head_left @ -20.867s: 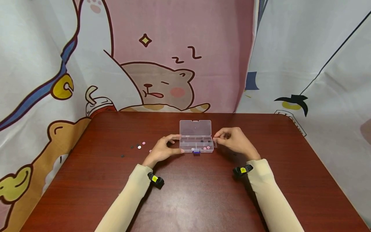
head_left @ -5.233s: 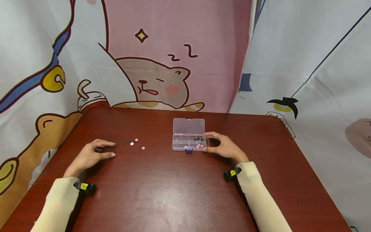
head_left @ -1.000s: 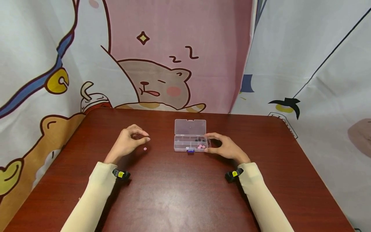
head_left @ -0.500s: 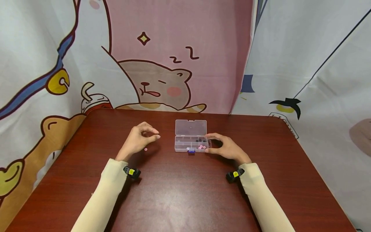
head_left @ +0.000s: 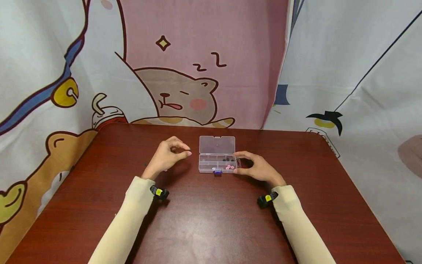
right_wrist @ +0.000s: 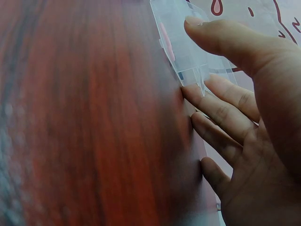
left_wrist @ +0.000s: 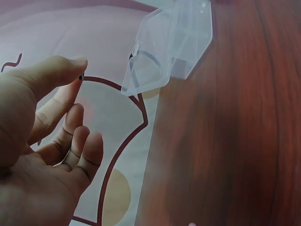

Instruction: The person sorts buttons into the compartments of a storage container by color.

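Note:
My left hand (head_left: pixel 167 156) hovers left of a clear plastic compartment box (head_left: pixel 205 170), thumb and index finger pinching a small black disc (left_wrist: pixel 81 76). The kind of disc is too small to tell. The box stands with its lid (head_left: pixel 217 145) raised and its blue clasp (head_left: pixel 217 173) facing front. Several black discs (head_left: pixel 228 160) lie in a back right compartment, and a few pink ones (head_left: pixel 229 167) in the front right. My right hand (head_left: pixel 258 168) grips the box's right end, thumb in front and fingers behind.
A pink disc (head_left: pixel 166 170) lies on the brown table (head_left: pixel 211 220), partly behind my left wrist. Also on the table is a dark disc (head_left: pixel 145 164), left of that wrist; other loose discs may be hidden there. A printed cloth (head_left: pixel 250 73) hangs behind the table.
Over the last second my left hand has moved right towards the box with the black disc. Earlier it was at the far left. My right hand stays at the box's right end.

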Demonstrator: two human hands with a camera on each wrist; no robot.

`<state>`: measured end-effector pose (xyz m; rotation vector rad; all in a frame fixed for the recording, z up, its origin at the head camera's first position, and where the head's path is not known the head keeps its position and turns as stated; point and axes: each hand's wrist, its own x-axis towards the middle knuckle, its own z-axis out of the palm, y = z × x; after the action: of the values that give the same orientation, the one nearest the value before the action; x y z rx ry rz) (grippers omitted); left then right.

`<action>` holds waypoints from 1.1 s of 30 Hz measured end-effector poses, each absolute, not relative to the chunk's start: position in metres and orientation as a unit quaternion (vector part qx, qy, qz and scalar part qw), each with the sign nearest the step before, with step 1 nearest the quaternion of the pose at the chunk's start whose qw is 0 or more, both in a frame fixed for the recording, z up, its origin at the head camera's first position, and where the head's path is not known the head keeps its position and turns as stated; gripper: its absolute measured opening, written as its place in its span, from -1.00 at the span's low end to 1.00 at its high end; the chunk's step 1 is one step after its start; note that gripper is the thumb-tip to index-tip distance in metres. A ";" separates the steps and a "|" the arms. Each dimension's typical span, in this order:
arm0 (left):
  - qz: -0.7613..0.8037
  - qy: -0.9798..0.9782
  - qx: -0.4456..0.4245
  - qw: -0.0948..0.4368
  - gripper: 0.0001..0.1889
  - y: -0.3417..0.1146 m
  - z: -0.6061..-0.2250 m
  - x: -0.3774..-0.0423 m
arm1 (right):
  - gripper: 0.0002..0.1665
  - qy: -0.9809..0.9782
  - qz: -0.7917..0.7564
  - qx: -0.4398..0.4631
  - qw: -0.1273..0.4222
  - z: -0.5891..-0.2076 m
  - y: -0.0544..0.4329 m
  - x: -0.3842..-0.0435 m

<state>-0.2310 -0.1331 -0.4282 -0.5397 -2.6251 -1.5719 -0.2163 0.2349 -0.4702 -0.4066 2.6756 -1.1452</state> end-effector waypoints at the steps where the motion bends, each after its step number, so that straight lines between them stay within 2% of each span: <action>1: -0.508 -0.843 -0.175 0.016 -0.88 -0.131 -0.428 -0.232 | -0.22 0.906 -0.388 -0.138 0.101 -0.470 0.235 -0.216; 14: -0.518 -0.833 -0.192 -0.001 -0.86 -0.104 -0.433 -0.241 | -0.22 0.906 -0.387 -0.138 0.103 -0.469 0.236 -0.217; 33: -0.495 -0.843 -0.211 0.006 -0.88 -0.087 -0.435 -0.249 | -0.21 0.909 -0.377 -0.149 0.097 -0.469 0.237 -0.218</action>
<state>-0.2485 -0.0875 -0.4355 -0.6596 -2.6395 -1.5485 -0.2177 0.2365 -0.4690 -0.4410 2.6921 -1.1157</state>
